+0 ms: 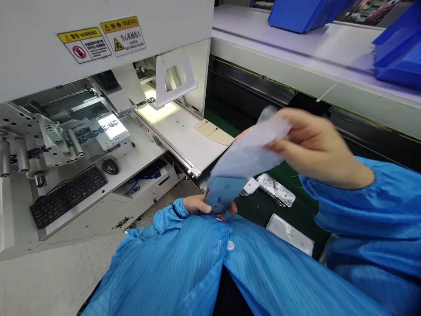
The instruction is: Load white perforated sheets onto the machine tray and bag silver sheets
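Note:
My left hand (pixel 197 205) is closed round the lower end of a blue phone-shaped panel (pixel 221 195), held close to my blue smock. My right hand (pixel 312 147) pinches the top of a translucent white film (pixel 253 149) that rises from the panel's face and is lifted away from it. Both sleeves are blue. The film blurs at its upper edge near my fingers.
A white machine (pixel 98 26) with yellow warning labels (pixel 101 41) fills the left, with a keyboard (pixel 67 195) and mouse (pixel 110 166) on its shelf. Two silvery phone backs (pixel 275 189) (pixel 289 234) lie on the dark green conveyor (pixel 283 175). Blue bins (pixel 305 13) stand on the far bench.

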{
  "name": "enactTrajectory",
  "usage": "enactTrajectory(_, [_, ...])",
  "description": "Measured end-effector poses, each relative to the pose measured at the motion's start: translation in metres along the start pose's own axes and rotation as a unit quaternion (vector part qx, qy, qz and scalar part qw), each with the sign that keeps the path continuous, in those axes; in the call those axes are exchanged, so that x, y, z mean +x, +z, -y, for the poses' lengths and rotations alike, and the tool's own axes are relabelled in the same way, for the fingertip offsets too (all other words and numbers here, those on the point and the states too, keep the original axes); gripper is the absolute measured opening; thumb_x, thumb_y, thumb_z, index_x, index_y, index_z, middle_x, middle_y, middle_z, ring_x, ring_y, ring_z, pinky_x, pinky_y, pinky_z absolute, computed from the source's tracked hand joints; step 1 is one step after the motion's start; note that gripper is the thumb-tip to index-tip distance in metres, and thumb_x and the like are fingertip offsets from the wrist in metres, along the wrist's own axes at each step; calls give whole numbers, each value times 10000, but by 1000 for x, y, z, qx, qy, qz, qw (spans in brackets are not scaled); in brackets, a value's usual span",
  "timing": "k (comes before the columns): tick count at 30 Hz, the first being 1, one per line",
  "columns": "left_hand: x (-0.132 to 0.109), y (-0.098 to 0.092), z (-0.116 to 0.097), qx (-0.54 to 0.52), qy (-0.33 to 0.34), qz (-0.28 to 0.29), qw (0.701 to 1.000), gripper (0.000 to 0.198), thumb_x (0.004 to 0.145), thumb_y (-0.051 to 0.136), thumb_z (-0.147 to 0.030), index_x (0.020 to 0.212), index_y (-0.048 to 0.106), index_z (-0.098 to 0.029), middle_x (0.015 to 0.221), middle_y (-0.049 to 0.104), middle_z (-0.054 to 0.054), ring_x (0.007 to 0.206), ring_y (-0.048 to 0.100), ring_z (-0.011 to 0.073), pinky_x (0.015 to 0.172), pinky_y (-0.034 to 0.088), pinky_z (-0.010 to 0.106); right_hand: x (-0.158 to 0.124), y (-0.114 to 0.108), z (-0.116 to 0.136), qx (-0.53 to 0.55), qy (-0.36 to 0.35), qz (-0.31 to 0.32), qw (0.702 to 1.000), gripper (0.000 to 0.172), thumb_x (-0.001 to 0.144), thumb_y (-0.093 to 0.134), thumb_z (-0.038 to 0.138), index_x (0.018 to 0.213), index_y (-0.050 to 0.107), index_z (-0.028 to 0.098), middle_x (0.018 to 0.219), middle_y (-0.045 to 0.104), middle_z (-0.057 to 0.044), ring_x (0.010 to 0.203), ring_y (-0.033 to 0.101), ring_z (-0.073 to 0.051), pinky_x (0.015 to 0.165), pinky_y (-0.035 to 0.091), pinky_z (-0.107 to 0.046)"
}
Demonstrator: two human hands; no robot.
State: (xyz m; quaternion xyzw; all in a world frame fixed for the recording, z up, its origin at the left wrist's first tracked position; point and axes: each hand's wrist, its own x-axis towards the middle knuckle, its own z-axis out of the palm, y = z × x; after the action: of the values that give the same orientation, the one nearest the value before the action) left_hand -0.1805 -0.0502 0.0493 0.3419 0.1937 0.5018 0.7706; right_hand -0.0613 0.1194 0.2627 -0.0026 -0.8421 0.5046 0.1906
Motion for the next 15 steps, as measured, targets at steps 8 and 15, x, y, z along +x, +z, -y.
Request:
enactTrajectory(8, [4, 6, -4, -12, -3, -15, 1000, 728, 634, 787, -491, 1243, 558, -163, 1072, 622, 119, 957, 612, 206, 820, 512, 314, 25, -34, -31, 35, -18, -211, 977, 375, 695, 800, 188, 945, 522, 208, 804, 550, 76, 673, 520, -61, 588, 463, -199])
enactTrajectory(15, [22, 1, -4, -24, -53, -37, 998, 578, 694, 724, -566, 1074, 645, -138, 1081, 620, 140, 958, 604, 225, 825, 522, 362, -41, -63, -99, -27, 59, -334, 940, 138, 755, 661, 78, 869, 648, 155, 892, 667, -16, 751, 564, -92, 632, 448, -220])
